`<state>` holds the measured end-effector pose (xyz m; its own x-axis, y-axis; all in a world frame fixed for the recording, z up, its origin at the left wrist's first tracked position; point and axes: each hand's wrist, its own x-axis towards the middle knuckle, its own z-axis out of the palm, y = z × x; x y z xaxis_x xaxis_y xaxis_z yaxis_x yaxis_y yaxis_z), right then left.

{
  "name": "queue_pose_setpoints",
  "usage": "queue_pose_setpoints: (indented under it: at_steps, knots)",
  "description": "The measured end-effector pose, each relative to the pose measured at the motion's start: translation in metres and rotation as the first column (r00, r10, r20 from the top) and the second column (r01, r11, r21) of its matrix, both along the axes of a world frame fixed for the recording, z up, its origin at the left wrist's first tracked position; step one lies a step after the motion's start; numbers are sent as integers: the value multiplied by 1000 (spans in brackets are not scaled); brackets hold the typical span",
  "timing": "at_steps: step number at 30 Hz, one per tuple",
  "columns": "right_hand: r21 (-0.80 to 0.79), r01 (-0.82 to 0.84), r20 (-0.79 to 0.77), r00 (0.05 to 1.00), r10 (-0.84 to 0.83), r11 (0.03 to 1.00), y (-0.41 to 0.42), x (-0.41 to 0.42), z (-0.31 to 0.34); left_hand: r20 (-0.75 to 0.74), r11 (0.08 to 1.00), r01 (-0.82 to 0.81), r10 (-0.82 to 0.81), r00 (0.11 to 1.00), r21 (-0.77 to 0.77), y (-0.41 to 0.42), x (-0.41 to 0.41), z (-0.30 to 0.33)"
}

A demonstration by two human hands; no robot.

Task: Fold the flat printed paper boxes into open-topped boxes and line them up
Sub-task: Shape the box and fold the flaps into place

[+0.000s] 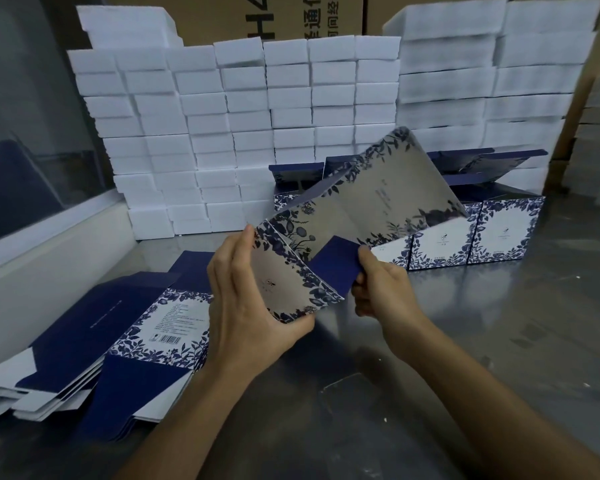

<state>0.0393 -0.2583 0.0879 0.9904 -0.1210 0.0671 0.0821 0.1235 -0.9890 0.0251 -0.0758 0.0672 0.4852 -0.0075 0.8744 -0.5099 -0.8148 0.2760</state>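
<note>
The flat blue-and-white floral printed paper box (pixel 347 216) is held in the air above the steel worktop (pixel 499 323), its long axis slanting from near-left up to far-right. The left hand (pixel 246 306) cups its near panel with fingers curled around the edge, while the right hand (pixel 378 282) pinches the navy flap (pixel 336 265). To open it squarely, I judge the sides should be pushed towards each other along the creases, without bending the flap.

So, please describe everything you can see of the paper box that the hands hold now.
The held box is glossy printed card, pale with blue floral borders and dark blue flaps. Not yet folded up, it hangs tilted in the air above the metal table. The left hand grips its near end; the right hand pinches a dark blue flap.
</note>
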Motion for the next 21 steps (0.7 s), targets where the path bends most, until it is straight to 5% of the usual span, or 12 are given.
queue_pose_setpoints:
  at_steps: [11,21]
  knots:
    - [29,126,-48,991,-125,992,-10,5,1,2,986,158,-158,987,45,7,0,2]
    - [57,-7,91,996,2,998,6,1,1,-51,995,53,-57,997,-86,-2,-5,3]
